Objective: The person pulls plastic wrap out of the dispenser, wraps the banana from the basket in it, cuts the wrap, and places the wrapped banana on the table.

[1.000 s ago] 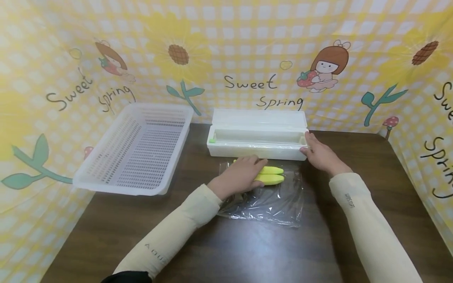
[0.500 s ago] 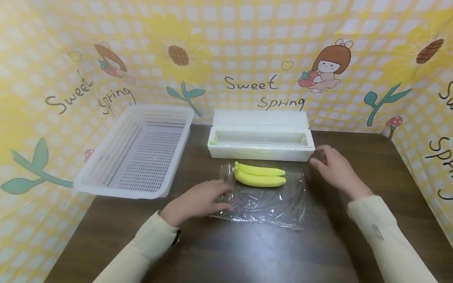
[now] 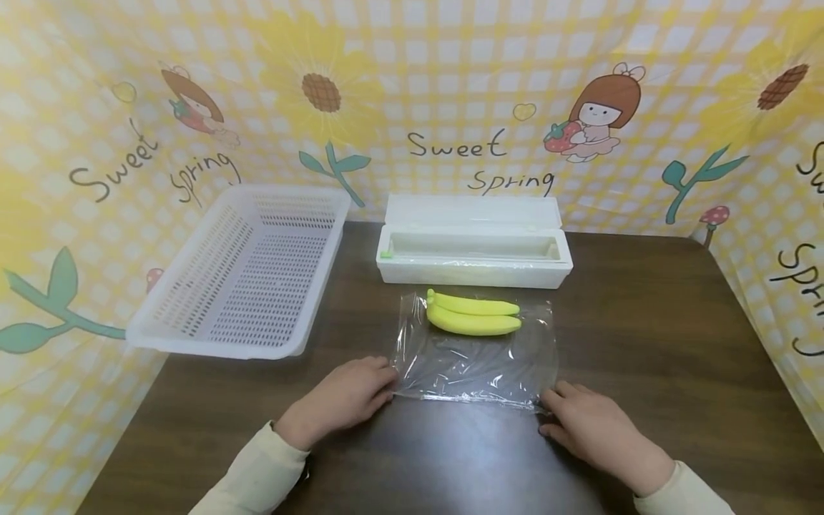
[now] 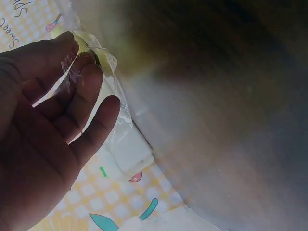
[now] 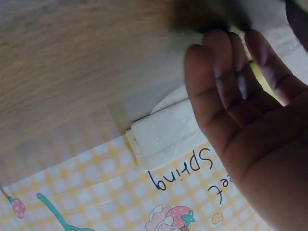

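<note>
Cloth: yellow-and-white check, hung along far, left and right sides. Lettering on far side reads "Sweet", with "Spring" just below. Same two words slant across the left side; at right the frame cuts them short. (The right wrist view has "Spring" upside down.) Printed sunflowers and a figure with a strawberry alongside.

Table: dark, wood-grained.

Basket: white, slotted, far left on the table.

Box: white, long, far middle, right of the basket; lid up along its far edge, trough showing.

Film: clear, creased, spread flat just near of the box, wrinkles catching light.

Left hand: at the film's near left corner, thumb and fingertips pinching the film. Right hand: at the near right corner, fingers loosely bent, thumb apart from forefinger, tips at the film's edge.

Bananas: two, yellow, joined at the left end, lying on the film's far part.

Tab: green, at the box's left end.
</note>
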`<state>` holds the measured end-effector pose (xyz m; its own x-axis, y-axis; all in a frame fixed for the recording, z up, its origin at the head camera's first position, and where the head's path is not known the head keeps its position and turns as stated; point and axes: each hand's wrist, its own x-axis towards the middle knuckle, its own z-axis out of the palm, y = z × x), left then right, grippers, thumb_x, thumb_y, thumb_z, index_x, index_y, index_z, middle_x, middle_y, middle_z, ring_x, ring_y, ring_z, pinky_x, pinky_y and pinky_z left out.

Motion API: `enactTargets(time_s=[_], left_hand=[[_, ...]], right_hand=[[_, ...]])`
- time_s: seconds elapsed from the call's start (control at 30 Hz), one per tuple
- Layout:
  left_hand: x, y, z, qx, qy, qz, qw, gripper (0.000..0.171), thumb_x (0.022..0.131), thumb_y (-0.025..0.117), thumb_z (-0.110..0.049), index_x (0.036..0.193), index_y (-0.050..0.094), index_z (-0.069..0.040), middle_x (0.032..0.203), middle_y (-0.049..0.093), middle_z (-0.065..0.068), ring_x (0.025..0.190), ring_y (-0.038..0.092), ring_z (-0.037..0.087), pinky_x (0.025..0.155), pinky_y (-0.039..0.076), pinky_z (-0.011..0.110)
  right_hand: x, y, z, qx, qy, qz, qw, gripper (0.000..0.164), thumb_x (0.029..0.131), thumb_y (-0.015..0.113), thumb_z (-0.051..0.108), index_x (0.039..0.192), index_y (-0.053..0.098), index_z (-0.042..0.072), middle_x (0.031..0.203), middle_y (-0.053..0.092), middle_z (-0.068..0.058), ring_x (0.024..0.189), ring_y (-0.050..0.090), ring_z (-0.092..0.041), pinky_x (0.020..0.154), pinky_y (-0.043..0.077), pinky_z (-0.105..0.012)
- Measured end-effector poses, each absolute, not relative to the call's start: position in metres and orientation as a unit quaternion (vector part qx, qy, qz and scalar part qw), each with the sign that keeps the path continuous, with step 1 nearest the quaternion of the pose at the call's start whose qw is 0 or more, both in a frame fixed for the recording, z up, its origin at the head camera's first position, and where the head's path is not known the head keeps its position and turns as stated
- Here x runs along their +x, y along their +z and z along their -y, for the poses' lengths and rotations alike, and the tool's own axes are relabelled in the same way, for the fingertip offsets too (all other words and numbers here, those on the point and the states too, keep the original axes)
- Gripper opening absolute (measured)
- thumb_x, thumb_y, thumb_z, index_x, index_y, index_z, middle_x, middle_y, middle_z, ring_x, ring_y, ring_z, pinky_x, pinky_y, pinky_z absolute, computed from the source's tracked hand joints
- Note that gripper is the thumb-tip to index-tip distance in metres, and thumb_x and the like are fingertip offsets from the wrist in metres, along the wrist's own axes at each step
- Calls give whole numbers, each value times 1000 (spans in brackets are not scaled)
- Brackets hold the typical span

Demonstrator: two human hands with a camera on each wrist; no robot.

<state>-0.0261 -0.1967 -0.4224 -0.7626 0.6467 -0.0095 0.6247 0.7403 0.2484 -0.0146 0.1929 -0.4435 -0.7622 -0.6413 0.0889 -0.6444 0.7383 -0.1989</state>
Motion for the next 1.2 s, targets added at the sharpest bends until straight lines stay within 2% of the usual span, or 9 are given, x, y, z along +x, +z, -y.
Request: enactTargets(time_s=[0.13,0.2,0.37,0.6,0.83,0.93,1.0,1.07,1.2], left_hand=[[-24,-423,198,340,143,-928,61,17,91,72,-13,84,58,-17,81,52,-9,71,53,12,65,50,34],[-22,-422,198,337,154,-926,71,19,92,71,-13,82,56,-19,79,48,-11,68,48,9,62,47,31],[-16,-421,200,329,166,-925,89,22,92,72,-15,81,54,-22,78,46,-13,67,45,6,60,45,27],[-7,-417,202,329,182,-922,93,30,86,76,-13,79,49,-22,76,44,-12,68,43,6,60,41,25],[-5,-412,205,325,199,-920,93,28,87,75,-13,81,50,-22,78,44,-13,70,44,6,61,42,24],[-8,-408,206,325,203,-919,92,21,89,72,-11,85,54,-21,80,47,-14,72,47,6,64,45,26],[-10,-406,207,324,207,-919,87,17,90,71,-10,87,57,-20,82,50,-13,74,49,6,66,47,27],[-12,-403,208,322,209,-920,81,16,90,72,-10,89,59,-19,84,52,-13,75,50,5,67,49,28],[-16,-398,209,316,219,-920,70,18,89,73,-8,91,60,-20,84,52,-14,76,51,5,68,49,28]], right_hand=[[-12,-451,-191,359,88,926,74,27,75,85,12,85,60,16,75,49,5,65,54,-20,53,47,-35],[-9,-450,-192,363,87,924,85,26,75,83,9,82,59,17,74,49,5,64,54,-20,52,46,-35],[-3,-445,-193,366,99,921,85,27,77,80,8,77,55,19,70,44,8,60,48,-18,50,42,-33],[5,-437,-198,363,118,923,45,23,80,80,11,79,59,21,71,43,14,60,44,-10,52,43,-30],[3,-433,-206,375,160,909,81,28,77,82,10,80,57,23,71,38,17,57,36,-3,48,38,-25],[-1,-432,-209,383,174,901,108,17,97,66,26,82,59,22,72,39,17,58,37,-4,48,39,-24],[-3,-430,-210,384,178,898,124,32,106,46,37,84,61,21,73,42,16,58,41,-5,48,41,-25],[-6,-427,-210,384,177,895,143,50,108,26,45,86,63,19,73,44,15,58,44,-7,48,43,-27],[-12,-421,-211,384,175,891,165,53,108,26,44,89,66,16,75,51,12,59,50,-10,49,46,-30]])
